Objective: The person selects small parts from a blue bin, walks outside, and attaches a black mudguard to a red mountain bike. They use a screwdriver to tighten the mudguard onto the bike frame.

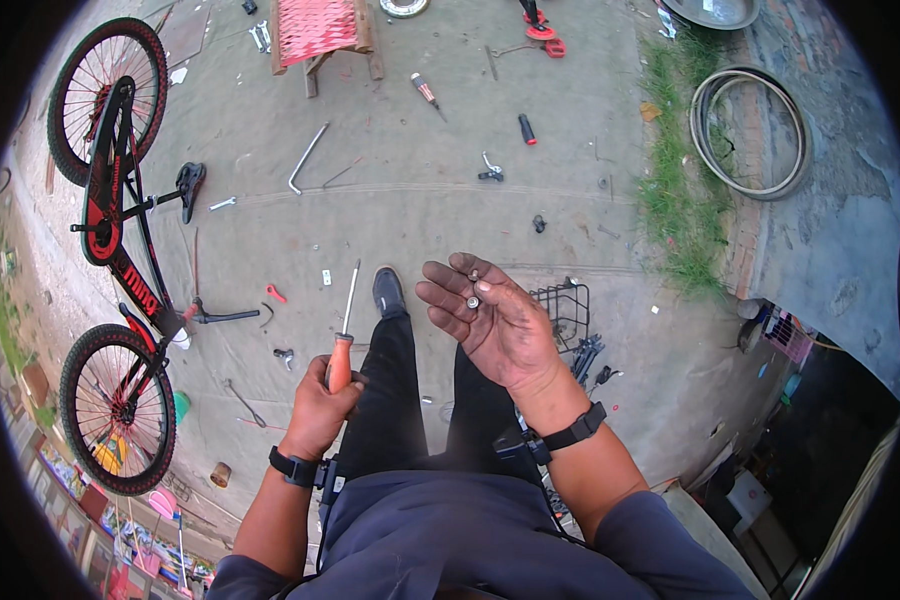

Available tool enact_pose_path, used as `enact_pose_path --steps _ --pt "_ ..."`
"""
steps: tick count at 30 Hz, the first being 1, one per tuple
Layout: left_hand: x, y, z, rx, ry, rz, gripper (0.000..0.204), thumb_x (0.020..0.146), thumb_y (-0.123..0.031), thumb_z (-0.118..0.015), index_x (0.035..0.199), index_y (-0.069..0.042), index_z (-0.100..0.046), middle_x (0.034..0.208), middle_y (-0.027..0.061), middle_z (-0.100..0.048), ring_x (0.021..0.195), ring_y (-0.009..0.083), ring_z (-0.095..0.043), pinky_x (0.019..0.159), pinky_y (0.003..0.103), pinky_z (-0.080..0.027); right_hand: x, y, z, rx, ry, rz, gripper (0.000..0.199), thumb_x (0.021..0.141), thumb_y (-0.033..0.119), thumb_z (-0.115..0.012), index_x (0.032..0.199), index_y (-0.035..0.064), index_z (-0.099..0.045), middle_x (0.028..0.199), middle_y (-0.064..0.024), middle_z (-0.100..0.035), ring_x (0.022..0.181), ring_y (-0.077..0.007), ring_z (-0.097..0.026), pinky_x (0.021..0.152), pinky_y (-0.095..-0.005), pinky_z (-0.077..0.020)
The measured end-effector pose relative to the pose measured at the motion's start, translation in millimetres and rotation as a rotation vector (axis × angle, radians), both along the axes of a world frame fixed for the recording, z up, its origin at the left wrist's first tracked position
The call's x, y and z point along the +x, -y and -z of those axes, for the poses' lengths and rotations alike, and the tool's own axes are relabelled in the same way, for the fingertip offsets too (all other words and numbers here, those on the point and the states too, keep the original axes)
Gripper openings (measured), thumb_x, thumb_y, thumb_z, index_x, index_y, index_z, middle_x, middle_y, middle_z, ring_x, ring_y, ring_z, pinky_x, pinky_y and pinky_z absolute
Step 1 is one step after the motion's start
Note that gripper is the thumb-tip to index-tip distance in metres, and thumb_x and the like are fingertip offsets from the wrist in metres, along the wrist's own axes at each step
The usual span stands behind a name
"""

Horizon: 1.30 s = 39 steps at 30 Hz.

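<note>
My left hand (322, 408) is closed round the orange handle of a screwdriver (348, 325), its metal shaft pointing up and away from me. To the right, my right hand (500, 325) is turned palm up, with dark, dirty fingers partly curled. A small round metal nut (473, 302) rests on those fingers by the thumb tip. Beside it, a second tiny metal piece (475, 277) lies near the thumb; its kind is too small to make out. My two hands are apart, in front of my legs.
On the left stands a black and red bicycle (120, 215). Tools lie scattered on the ground sheet, among them another screwdriver (425, 90), a black-handled tool (526, 129) and a bent metal bar (308, 158). A wire basket (567, 310) sits beyond my right hand; wheel rims (750, 132) lie far right.
</note>
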State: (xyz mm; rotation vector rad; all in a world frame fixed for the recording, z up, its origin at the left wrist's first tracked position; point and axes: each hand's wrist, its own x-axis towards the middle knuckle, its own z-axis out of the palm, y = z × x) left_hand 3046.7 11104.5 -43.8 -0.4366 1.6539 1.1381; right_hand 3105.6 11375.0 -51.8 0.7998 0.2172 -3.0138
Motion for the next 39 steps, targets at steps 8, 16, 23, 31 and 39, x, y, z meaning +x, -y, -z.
enact_pose_path --steps 8,16,23,31,39 --pt "0.8 0.6 -3.4 -0.010 0.005 -0.004 0.036 0.087 -0.003 -0.065 0.118 0.001 -0.047 0.094 0.0068 -0.066 0.066 0.0089 -0.057 0.057 0.024 -0.048 2.5 3.2 -5.2 0.009 0.028 0.008 0.034 0.102 0.017 -0.051 0.131 0.0004 -0.053 0.136 -0.0194 -0.057 0.126 -0.0321 -0.057 0.104 -0.0406 -0.0499" --pt "0.9 1.2 -4.4 0.003 0.008 -0.004 0.039 0.088 -0.002 -0.065 0.121 0.001 -0.045 0.094 0.0071 -0.066 0.066 0.0090 -0.057 0.057 0.024 -0.048 5.9 5.6 -4.0 0.000 0.015 0.006 0.033 0.102 0.017 -0.052 0.131 0.0012 -0.053 0.135 -0.0192 -0.057 0.127 -0.0321 -0.057 0.104 -0.0409 -0.0495" --pt "-3.2 21.3 -7.8 -0.032 -0.072 0.021 0.040 0.086 -0.014 -0.072 0.116 0.002 -0.051 0.088 0.0061 -0.063 0.066 0.0097 -0.058 0.058 0.026 -0.050 3.6 19.6 -5.4 0.182 0.110 -0.141 0.025 0.101 0.018 -0.055 0.122 0.0043 -0.057 0.123 -0.0176 -0.063 0.113 -0.0359 -0.064 0.091 -0.0439 -0.0534" --pt "-37.6 66.8 -46.1 0.218 -0.028 -0.142 0.038 0.097 -0.028 -0.065 0.122 -0.002 -0.056 0.097 0.0033 -0.065 0.080 0.0087 -0.061 0.072 0.025 -0.052 -30.7 61.3 -41.5 0.595 0.228 -0.664 0.027 0.097 0.025 -0.063 0.107 0.0005 -0.066 0.084 -0.0076 -0.067 0.074 -0.0165 -0.064 0.066 -0.0269 -0.0492" --pt "-74.4 97.9 -76.0 0.292 -0.139 -0.238 0.044 0.093 -0.023 -0.068 0.130 -0.001 -0.057 0.102 0.0037 -0.066 0.092 0.0096 -0.062 0.085 0.028 -0.051 -109.8 101.3 -75.5 0.672 0.075 -0.948 0.029 0.095 0.014 -0.060 0.118 -0.0024 -0.066 0.088 -0.0070 -0.066 0.078 -0.0156 -0.065 0.072 -0.0278 -0.0519"
